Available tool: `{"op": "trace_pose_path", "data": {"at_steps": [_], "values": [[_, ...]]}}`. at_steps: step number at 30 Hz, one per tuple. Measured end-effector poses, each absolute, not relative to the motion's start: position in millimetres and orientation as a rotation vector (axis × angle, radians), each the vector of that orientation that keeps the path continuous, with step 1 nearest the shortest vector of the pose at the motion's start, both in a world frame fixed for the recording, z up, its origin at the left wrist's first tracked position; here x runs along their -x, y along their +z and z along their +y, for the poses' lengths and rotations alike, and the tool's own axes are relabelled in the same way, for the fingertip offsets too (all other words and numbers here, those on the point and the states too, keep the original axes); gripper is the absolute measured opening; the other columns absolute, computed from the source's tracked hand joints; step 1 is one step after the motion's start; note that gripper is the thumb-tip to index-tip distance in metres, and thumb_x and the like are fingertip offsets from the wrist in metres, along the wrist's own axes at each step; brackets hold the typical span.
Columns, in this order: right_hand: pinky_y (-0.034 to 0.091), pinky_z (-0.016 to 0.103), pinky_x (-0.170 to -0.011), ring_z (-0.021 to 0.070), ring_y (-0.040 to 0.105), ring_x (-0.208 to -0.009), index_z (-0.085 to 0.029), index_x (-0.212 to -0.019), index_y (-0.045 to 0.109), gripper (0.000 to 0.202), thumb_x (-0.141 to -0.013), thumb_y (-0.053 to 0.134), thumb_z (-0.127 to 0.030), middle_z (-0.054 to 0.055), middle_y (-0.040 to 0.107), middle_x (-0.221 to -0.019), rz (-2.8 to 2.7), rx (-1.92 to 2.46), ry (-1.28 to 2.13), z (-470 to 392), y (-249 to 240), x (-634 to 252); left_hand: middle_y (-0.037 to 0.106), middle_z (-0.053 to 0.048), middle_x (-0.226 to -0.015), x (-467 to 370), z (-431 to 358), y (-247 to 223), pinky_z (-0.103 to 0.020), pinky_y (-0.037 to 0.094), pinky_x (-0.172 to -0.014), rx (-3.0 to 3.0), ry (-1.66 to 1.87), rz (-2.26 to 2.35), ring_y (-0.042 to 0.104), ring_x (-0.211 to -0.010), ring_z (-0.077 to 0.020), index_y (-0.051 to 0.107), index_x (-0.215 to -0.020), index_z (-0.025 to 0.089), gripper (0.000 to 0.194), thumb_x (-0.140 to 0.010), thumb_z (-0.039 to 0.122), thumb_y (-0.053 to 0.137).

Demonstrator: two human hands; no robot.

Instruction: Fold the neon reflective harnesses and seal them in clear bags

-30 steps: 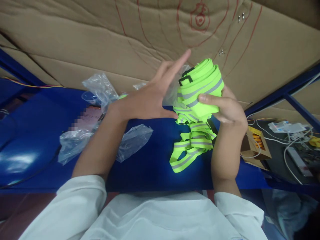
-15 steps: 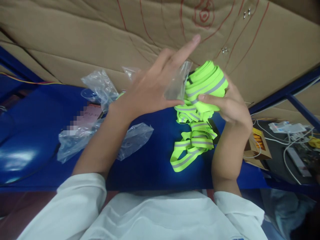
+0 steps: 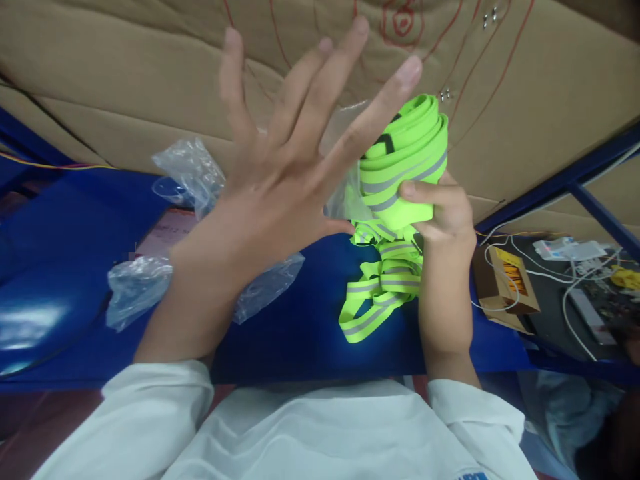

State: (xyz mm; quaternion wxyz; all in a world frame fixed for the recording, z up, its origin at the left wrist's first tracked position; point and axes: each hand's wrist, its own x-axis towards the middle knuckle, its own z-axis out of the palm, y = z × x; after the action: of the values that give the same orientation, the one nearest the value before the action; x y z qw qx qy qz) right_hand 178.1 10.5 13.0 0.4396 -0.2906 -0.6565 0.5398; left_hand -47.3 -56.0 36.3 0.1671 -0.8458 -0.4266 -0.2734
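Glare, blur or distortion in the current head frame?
Head view: bright glare on the blue surface at far left; slight blur on the left hand, fingers spread; head view also: neon-green coiled strap in the right hand reads clearer; lower-right corner dark, soft; distortion hard to judge.

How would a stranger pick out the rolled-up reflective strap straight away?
Find the blue table, then the right hand held above it. That hand grips the rolled-up neon-green reflective strap. Unlike the loose reflective straps lying below, it is neatly layered, with a black buckle showing.
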Motion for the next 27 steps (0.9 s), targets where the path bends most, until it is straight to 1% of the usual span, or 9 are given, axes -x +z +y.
{"op": "trace_pose_path", "data": {"at_steps": [1, 5, 8, 12, 14, 16, 20, 24, 27], "values": [[0.065, 0.052, -0.096, 0.0368, 0.070, -0.125, -0.030, -0.118, 0.070, 0.063, -0.064, 0.088, -0.055, 0.003, 0.079, -0.119, -1.633, 0.717, 1.344, 8.5, 14.1, -179.1, 0.007, -0.014, -0.179, 45.8, -60.4, 37.2, -0.072, -0.012, -0.125, 2.391, -0.766, -1.206, 0.012, -0.165, -0.0399, 0.003, -0.172, 0.030, 0.095, -0.101, 0.052, 0.063], [0.064, 0.052, -0.097, 0.0359, 0.072, -0.122, -0.031, -0.120, 0.069, 0.064, -0.063, 0.093, -0.048, 0.002, 0.079, -0.121, -1.639, 0.740, 1.319, -1.4, 19.4, -181.7, 0.042, -0.015, -0.164, 42.2, -61.3, 35.5, -0.062, 0.016, -0.130, 2.364, -0.747, -1.140, 0.045, -0.150, -0.0346, 0.000, -0.170, 0.025, 0.096, -0.100, 0.043, 0.064], [0.064, 0.051, -0.101, 0.0340, 0.073, -0.120, -0.030, -0.119, 0.069, 0.059, -0.067, 0.094, -0.040, 0.002, 0.079, -0.123, -1.661, 0.785, 1.318, -6.8, 24.2, -184.0, 0.054, -0.014, -0.149, 43.2, -52.5, 33.7, -0.055, 0.025, -0.127, 2.301, -0.712, -1.141, 0.056, -0.136, -0.0337, 0.000, -0.170, 0.023, 0.094, -0.103, 0.044, 0.062], [0.059, 0.053, -0.110, 0.0331, 0.069, -0.128, -0.030, -0.125, 0.066, 0.060, -0.073, 0.093, -0.040, 0.001, 0.075, -0.132, -1.750, 0.883, 1.196, -11.4, 29.7, -186.8, 0.055, -0.017, -0.141, 41.7, -43.4, 31.6, -0.058, 0.034, -0.119, 2.256, -0.624, -1.153, 0.057, -0.128, -0.0386, 0.002, -0.171, 0.022, 0.095, -0.103, 0.061, 0.055], [0.056, 0.053, -0.113, 0.0337, 0.065, -0.132, -0.031, -0.128, 0.065, 0.063, -0.073, 0.094, -0.045, 0.001, 0.073, -0.134, -1.844, 0.968, 1.021, -14.9, 31.3, -184.5, 0.053, -0.020, -0.144, 38.7, -40.5, 29.0, -0.056, 0.041, -0.111, 2.262, -0.558, -1.173, 0.056, -0.128, -0.0408, 0.000, -0.172, 0.021, 0.097, -0.103, 0.058, 0.058], [0.053, 0.049, -0.116, 0.0325, 0.062, -0.135, -0.032, -0.130, 0.064, 0.058, -0.080, 0.088, -0.052, 0.002, 0.071, -0.137, -1.896, 0.989, 0.815, -19.4, 32.1, -179.2, 0.047, -0.021, -0.152, 35.5, -38.0, 25.7, -0.054, 0.043, -0.106, 2.287, -0.511, -1.195, 0.053, -0.131, -0.0414, -0.001, -0.173, 0.022, 0.095, -0.104, 0.049, 0.059], [0.053, 0.043, -0.115, 0.0257, 0.066, -0.127, -0.033, -0.131, 0.064, 0.037, -0.099, 0.069, -0.050, -0.001, 0.071, -0.137, -1.950, 0.906, 0.503, -27.2, 33.0, -168.9, 0.039, -0.017, -0.162, 32.8, -34.2, 20.9, -0.054, 0.037, -0.112, 2.396, -0.582, -1.250, 0.046, -0.141, -0.0411, 0.010, -0.173, 0.029, 0.078, -0.108, 0.046, 0.050], [0.054, 0.047, -0.109, 0.0276, 0.070, -0.115, -0.026, -0.121, 0.070, 0.024, -0.100, 0.068, -0.040, 0.000, 0.075, -0.127, -1.976, 0.942, 0.476, -29.3, 36.0, -170.4, 0.044, -0.016, -0.159, 35.2, -28.3, 15.6, -0.058, 0.035, -0.114, 2.524, -0.734, -1.223, 0.046, -0.140, -0.0426, 0.011, -0.173, 0.031, 0.080, -0.106, 0.051, 0.051], [0.050, 0.051, -0.111, 0.0316, 0.069, -0.113, -0.029, -0.115, 0.072, 0.020, -0.101, 0.067, -0.042, 0.002, 0.076, -0.120, -2.034, 1.078, 0.487, -28.4, 37.2, -176.2, 0.049, -0.016, -0.155, 36.2, -21.0, 6.0, -0.061, 0.032, -0.115, 2.587, -0.808, -1.130, 0.047, -0.136, -0.0433, 0.012, -0.173, 0.029, 0.087, -0.103, 0.050, 0.058]]}}
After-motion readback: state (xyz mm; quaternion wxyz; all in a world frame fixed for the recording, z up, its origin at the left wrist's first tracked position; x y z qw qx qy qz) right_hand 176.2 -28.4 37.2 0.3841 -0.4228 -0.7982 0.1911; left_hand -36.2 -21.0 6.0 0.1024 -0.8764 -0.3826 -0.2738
